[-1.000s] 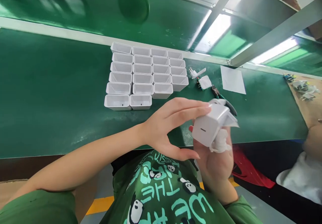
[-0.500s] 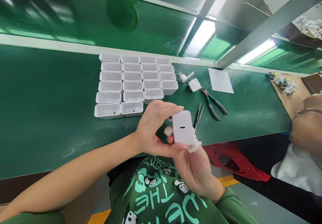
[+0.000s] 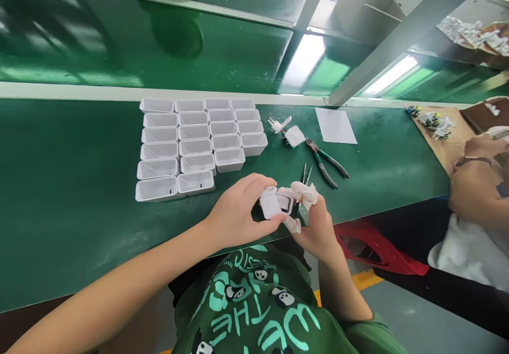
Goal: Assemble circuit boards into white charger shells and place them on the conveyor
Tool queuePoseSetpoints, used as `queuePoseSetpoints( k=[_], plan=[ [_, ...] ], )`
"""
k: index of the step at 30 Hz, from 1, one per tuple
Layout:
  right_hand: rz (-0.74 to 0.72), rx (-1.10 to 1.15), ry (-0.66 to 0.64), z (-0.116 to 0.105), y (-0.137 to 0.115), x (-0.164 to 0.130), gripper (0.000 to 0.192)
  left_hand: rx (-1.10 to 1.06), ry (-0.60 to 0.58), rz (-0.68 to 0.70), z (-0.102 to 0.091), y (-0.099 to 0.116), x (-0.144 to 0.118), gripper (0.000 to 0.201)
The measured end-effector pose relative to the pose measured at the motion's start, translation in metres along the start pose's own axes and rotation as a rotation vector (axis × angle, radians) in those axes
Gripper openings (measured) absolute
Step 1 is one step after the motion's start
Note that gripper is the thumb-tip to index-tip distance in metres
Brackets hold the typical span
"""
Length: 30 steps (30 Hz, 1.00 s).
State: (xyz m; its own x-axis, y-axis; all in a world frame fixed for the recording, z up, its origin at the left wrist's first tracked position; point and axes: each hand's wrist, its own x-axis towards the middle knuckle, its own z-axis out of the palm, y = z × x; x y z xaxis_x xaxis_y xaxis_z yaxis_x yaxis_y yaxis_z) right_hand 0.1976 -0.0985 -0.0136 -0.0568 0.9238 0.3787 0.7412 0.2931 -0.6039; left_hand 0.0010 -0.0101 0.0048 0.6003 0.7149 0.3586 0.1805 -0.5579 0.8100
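Observation:
A small white plastic charger housing [image 3: 271, 205] is held between both hands above the table's front edge. Its squarish white face is turned up beside a hollow-looking part with a dark rim, whose details are too small to make out. My left hand [image 3: 240, 211] grips it from the left, thumb below and fingers above. My right hand [image 3: 318, 229], with white covers on some fingertips, is closed on its right side. Just behind the right fingers lie tweezers [image 3: 306, 174], partly hidden. Rows of open white housings [image 3: 157, 188] stand to the left, beyond my left hand.
Green-handled cutting pliers [image 3: 326, 166] lie beside a circuit board with a white pad [image 3: 295, 136] and a white plug piece [image 3: 276, 125]. Behind them is a white paper sheet [image 3: 336, 126]. A co-worker's arm [image 3: 477, 179] is at the right, near cardboard with parts [image 3: 435, 123].
The charger housing has been turned: its face with the dark slot no longer shows, and a hollow-looking side does. My right hand has shifted from beneath it to its right side. The view has shifted.

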Motion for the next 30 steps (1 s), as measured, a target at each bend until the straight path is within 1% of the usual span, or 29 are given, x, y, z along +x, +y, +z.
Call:
queuePoseSetpoints(
  k=[3, 6, 10, 12, 14, 17, 18, 20, 22, 23, 24, 26, 30],
  plan=[
    [0.009, -0.001, -0.003, 0.001, 0.003, 0.003, 0.051, -0.109, -0.07, -0.182, -0.002, 0.005, 0.0, 0.041],
    [-0.004, 0.019, -0.008, 0.003, 0.009, 0.003, 0.043, -0.241, -0.137, -0.307, -0.006, 0.007, 0.003, 0.04],
    [-0.028, 0.053, -0.021, 0.007, 0.013, 0.003, 0.029, -0.452, -0.137, -0.428, -0.009, 0.002, 0.007, 0.016],
    [-0.042, 0.057, -0.02, 0.008, 0.013, 0.003, 0.022, -0.516, -0.128, -0.477, -0.009, -0.002, 0.008, 0.014],
    [-0.047, 0.059, -0.017, 0.009, 0.013, 0.003, 0.015, -0.511, -0.115, -0.479, -0.007, -0.003, 0.008, 0.017],
    [-0.034, 0.058, -0.009, 0.01, 0.013, 0.003, 0.013, -0.41, -0.096, -0.425, -0.004, 0.0, 0.006, 0.037],
    [-0.021, 0.057, -0.001, 0.01, 0.013, 0.002, 0.017, -0.367, -0.092, -0.411, -0.003, 0.001, 0.005, 0.043],
    [0.013, 0.056, 0.016, 0.01, 0.013, 0.001, 0.033, -0.306, -0.086, -0.403, -0.002, 0.004, 0.005, 0.05],
    [0.048, 0.052, 0.023, 0.01, 0.013, -0.001, 0.05, -0.317, -0.085, -0.424, -0.002, 0.006, 0.005, 0.046],
    [0.063, 0.047, 0.019, 0.01, 0.013, -0.001, 0.055, -0.344, -0.089, -0.439, -0.002, 0.006, 0.005, 0.043],
    [0.075, 0.039, 0.013, 0.01, 0.013, -0.002, 0.055, -0.376, -0.096, -0.456, -0.002, 0.006, 0.005, 0.04],
    [0.089, 0.021, 0.002, 0.011, 0.014, -0.002, 0.046, -0.433, -0.11, -0.485, -0.002, 0.004, 0.005, 0.034],
    [0.058, 0.01, 0.002, 0.012, 0.016, -0.002, 0.015, -0.505, -0.115, -0.527, 0.0, -0.003, 0.006, 0.03]
  ],
)
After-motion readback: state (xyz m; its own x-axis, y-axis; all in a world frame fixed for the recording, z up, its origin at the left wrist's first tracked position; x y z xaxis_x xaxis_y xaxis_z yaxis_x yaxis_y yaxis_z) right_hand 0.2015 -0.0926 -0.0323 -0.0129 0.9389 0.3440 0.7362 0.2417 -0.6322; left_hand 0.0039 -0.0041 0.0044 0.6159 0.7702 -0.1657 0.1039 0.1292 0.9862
